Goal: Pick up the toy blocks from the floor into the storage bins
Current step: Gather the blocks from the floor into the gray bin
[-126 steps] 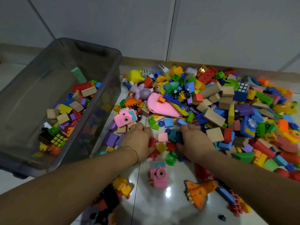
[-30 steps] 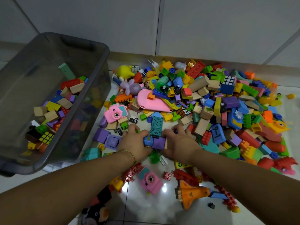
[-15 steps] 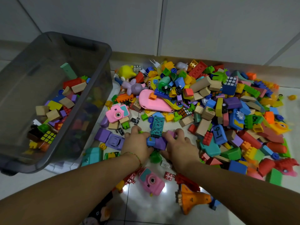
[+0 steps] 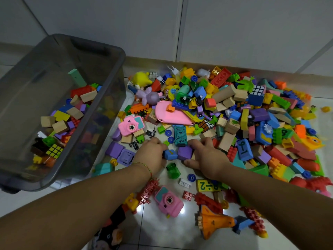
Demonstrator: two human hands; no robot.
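Head view: since a second ago both hands have drawn closer and now squeeze a small cluster between them. The left hand (image 4: 153, 156) has its grip curled round a blue block (image 4: 170, 154). The right hand (image 4: 205, 157) has its grip wrapped on a purple block (image 4: 184, 152), with a teal block (image 4: 180, 135) just beyond. All still rest on the floor (image 4: 162, 231). The bin (image 4: 108, 58) stands to the left, part filled, so this handful looks ready to lift across.
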